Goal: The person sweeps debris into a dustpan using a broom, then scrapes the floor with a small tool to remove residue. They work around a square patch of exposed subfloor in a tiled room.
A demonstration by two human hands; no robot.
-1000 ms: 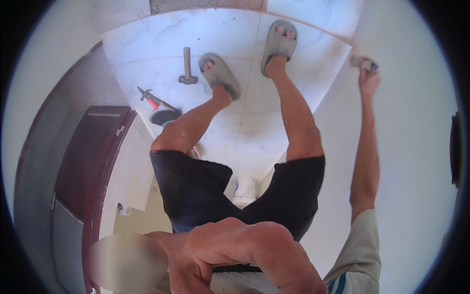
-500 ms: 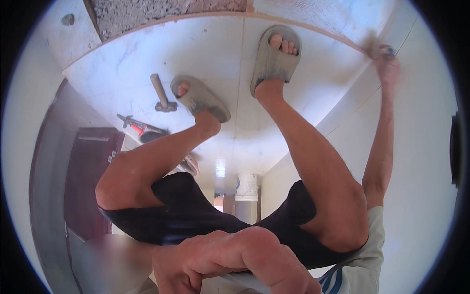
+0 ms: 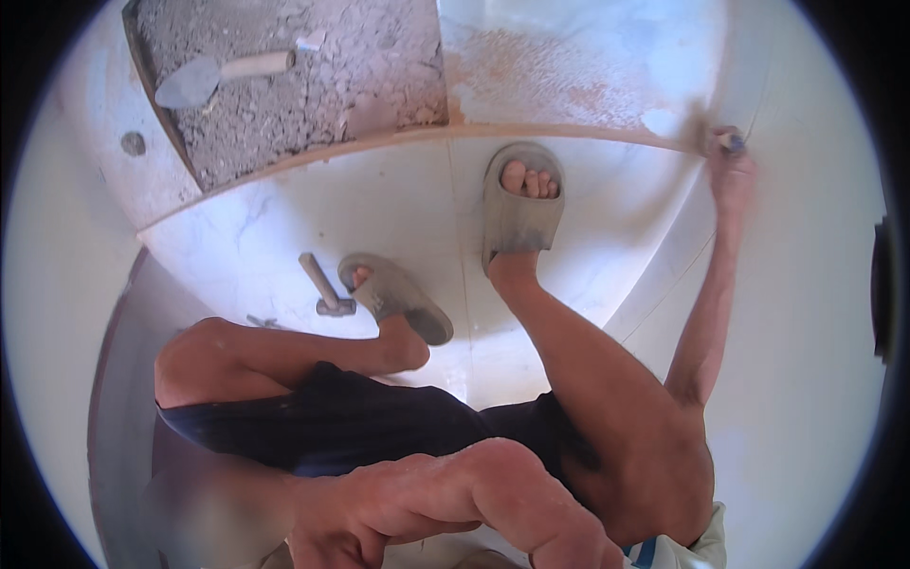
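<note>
At the far right, my right hand (image 3: 732, 175) is closed around a small brush (image 3: 700, 133) with brownish bristles; motion smears it. The brush is near the corner where the floor tile edge meets the white wall (image 3: 791, 313). Beside it lies a floor tile (image 3: 569, 66) streaked with whitish and orange-brown residue. Close up at the bottom centre, my left hand (image 3: 445, 503) has its fingers curled, and what they hold, if anything, is hidden.
A trowel (image 3: 190, 83) with a wooden handle lies on rough grey mortar (image 3: 313, 114) at the far left. A hammer (image 3: 327, 286) rests on the white tiles beside my left sandal (image 3: 393, 294). My right sandal (image 3: 524, 204) stands near the tile edge (image 3: 379, 142).
The view has tilted forward, bringing the trowel and more mortar into sight. My right hand still grips the brush near the wall corner. My left hand looks unchanged.
</note>
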